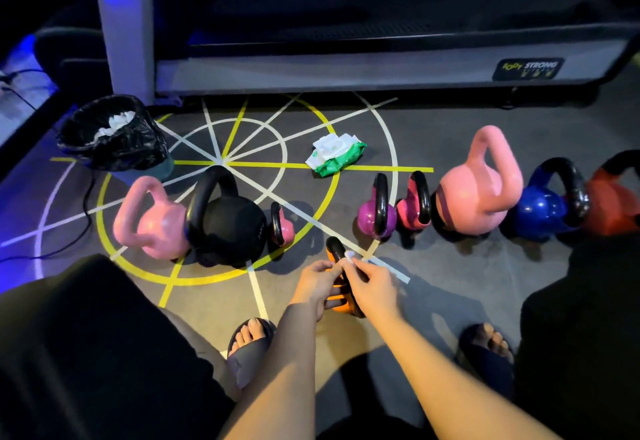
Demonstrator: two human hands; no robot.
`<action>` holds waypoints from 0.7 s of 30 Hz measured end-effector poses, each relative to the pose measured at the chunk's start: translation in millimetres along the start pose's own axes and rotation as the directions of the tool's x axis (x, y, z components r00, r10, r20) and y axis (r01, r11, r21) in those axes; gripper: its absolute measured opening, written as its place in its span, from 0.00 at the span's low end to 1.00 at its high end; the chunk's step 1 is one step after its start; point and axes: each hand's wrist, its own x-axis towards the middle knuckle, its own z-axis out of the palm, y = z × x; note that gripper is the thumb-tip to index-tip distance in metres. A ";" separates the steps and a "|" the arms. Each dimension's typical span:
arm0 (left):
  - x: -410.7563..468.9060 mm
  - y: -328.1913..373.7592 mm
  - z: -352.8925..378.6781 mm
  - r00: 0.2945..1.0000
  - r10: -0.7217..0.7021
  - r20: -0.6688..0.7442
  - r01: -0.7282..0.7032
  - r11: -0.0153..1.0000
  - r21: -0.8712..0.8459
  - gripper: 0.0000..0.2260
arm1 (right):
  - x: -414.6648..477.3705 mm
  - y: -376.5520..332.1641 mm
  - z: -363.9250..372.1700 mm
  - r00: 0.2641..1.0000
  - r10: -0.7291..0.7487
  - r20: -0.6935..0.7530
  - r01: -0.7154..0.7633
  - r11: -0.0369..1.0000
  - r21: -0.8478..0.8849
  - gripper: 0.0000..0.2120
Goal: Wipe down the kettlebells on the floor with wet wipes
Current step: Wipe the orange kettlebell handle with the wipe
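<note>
A small orange kettlebell with a black handle (334, 249) sits on the floor between my feet. My left hand (317, 284) grips its handle from the left. My right hand (372, 284) pinches a small white wet wipe (349, 255) against the handle. A green and white wet wipe pack (335, 155) lies on the floor further back. Several other kettlebells stand in a row: a pink one (152, 220), a black one (230, 223) and a tiny pink one (282, 228) on the left; purple (375, 218), magenta (414, 211), big pink (479, 187), blue (549, 204) and red (613, 204) on the right.
A bin with a black liner (114, 135) holding used white wipes stands at the back left. A treadmill base (346, 69) and its grey post (121, 24) block the back. A black cable (69, 242) runs across the floor at left. My sandalled feet (251, 339) flank the orange kettlebell.
</note>
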 end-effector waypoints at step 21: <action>2.6 1.2 -1.7 0.996 -0.086 0.033 0.088 0.994 -0.061 0.18 | -36.4 35.4 9.7 0.979 0.188 -0.074 -0.189 0.982 -0.003 0.28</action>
